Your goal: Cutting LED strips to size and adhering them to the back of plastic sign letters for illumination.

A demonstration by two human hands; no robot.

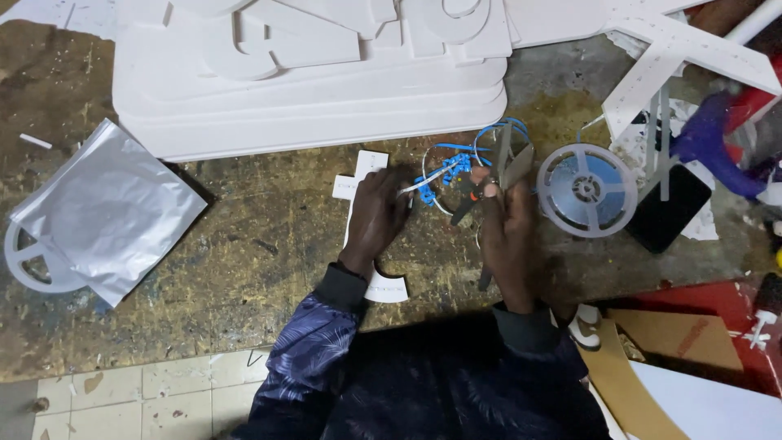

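My left hand (376, 216) pinches the end of a white strip (425, 181) that runs into a tangle of blue and white strip (456, 163), resting over a white cut-out shape (362, 175). Just to its right, my right hand (507, 236) grips a pair of scissors (505, 167) with dark and orange handles. Their blades point up toward the tangle. Both hands work over a worn, stained bench top (269, 244).
A clear reel of strip (588, 189) lies right of my hands, a black phone (669, 210) beside it. Stacked white foam letter boards (326, 98) fill the back. A silver foil bag (106, 212) and an empty reel (32, 261) lie left. Cardboard (643, 358) sits lower right.
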